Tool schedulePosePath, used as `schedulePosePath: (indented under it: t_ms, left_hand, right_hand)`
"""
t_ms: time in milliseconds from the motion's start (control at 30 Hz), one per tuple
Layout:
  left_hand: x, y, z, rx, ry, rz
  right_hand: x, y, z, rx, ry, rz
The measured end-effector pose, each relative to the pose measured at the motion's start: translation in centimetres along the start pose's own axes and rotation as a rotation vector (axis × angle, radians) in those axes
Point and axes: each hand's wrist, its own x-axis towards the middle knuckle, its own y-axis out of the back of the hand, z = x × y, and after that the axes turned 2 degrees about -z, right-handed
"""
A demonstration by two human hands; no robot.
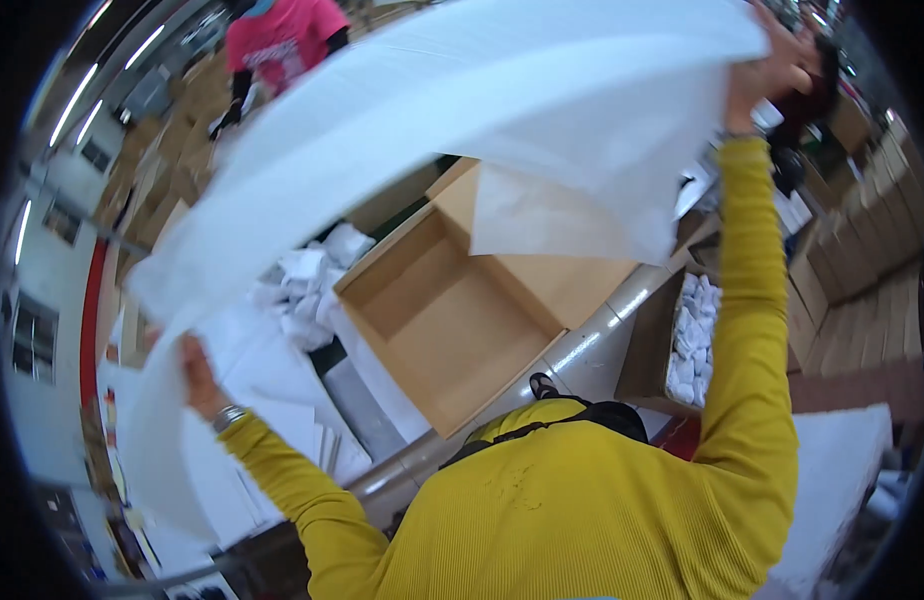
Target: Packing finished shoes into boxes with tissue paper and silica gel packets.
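Observation:
A large, thin white sheet (462,110) is spread in the air between my hands, arching high across the view and blurred by motion. My right hand (769,75), raised at the upper right, grips one end of it. Lower at the left, my left hand (199,372) pinches the sheet's other side, its fingers partly covered. Below the sheet, an open brown cardboard box (437,300) rests at an angle in front of me, its inside bare. A loose end of the sheet hangs over the box's far right flap.
Small white wrapped bundles (307,270) are heaped left of the box, beside white sheets (272,430) on a table. An open carton (642,340) at the right holds more white bundles. Flat cardboard (872,215) stands stacked far right. A person in a pink shirt (282,45) is at the far side.

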Motion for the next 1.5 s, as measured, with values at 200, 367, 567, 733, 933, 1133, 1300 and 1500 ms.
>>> schedulePosePath:
  t_ms: [200, 367, 567, 733, 933, 1133, 1300, 1500]
  left_hand:
    - [-7.0, -2.7, -2.2, 0.384, 0.146, 0.340]
    - [-15.3, 2.2, 1.7, 0.378, 0.349, 0.404]
    - [-18.2, 0.7, 4.7, 0.736, 0.521, 0.480]
    - [-20.8, 0.3, 8.8, 0.778, 0.434, 0.497]
    - [-24.9, -0.4, 10.5, 0.768, 0.242, 0.659]
    - [-33.3, 1.7, 15.6, 0.760, 0.182, 0.822]
    - [-31.8, 0.4, 15.9, 0.660, 0.117, 0.813]
    - [-25.1, -3.5, 15.1, 0.592, 0.005, 0.793]
  right_hand:
    - [0.3, 11.9, -6.6, 0.450, -0.010, 0.135]
    - [-5.5, 14.5, -14.2, 0.849, -0.154, -0.595]
    - [-9.1, 12.4, -15.1, 1.324, -0.242, -1.456]
    - [-8.0, 2.5, -20.8, 0.984, -0.634, -1.405]
    - [-19.0, -5.4, -31.1, 1.002, -0.918, -1.861]
    - [-21.0, -2.9, -28.5, 0.584, 0.038, -1.783]
    - [-22.1, -3.3, -27.2, 0.666, 0.092, -1.749]
    - [-13.6, -9.1, -16.2, 0.723, -0.557, -0.609]
